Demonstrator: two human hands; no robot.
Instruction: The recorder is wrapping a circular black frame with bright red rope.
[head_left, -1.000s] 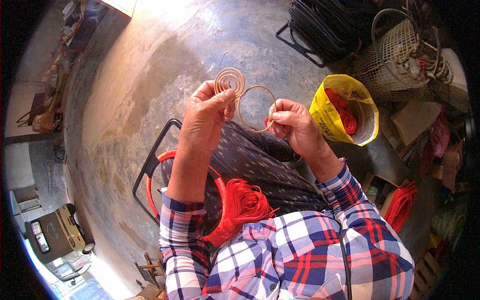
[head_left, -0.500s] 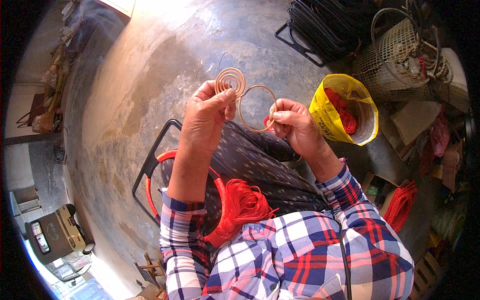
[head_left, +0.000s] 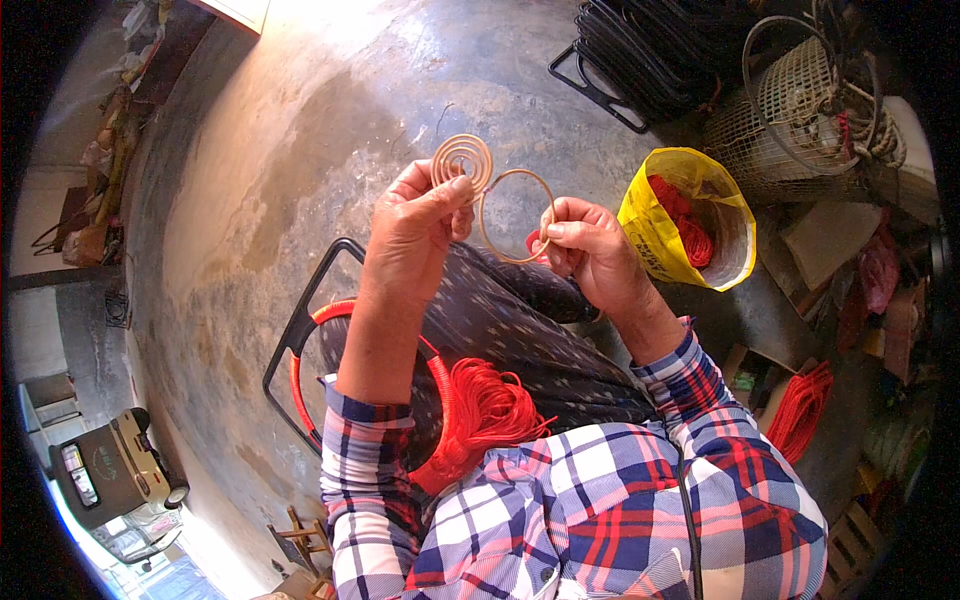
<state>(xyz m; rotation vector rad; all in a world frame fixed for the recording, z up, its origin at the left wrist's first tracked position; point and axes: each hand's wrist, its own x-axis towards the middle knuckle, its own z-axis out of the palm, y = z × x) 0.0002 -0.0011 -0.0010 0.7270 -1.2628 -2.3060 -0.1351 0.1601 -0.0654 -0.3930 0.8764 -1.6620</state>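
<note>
In the head view, a tan spiral (head_left: 462, 160) of coiled cane is pinched between the thumb and fingers of the left hand (head_left: 415, 228), which is raised above the lap with its fingers closed on the spiral's lower edge. Joined to the spiral on its right is a cane ring (head_left: 517, 215), a single open loop; its right side is gripped by the closed fingertips of the right hand (head_left: 590, 250), with a small red piece seen just beside those fingers. Both hands are held close together over a dark patterned skirt (head_left: 520, 330). A bundle of red cord (head_left: 485, 405) lies on the lap, touching a red hoop (head_left: 305, 365) set against a black frame (head_left: 300, 320) on the concrete floor (head_left: 300, 150). A yellow bag (head_left: 690, 215) holding more red cord stands just right of the right hand. Behind it, a wicker basket (head_left: 790, 110) and a heap of black tubing (head_left: 650, 50) are seen. The forearms are covered by plaid sleeves (head_left: 720, 440).
</note>
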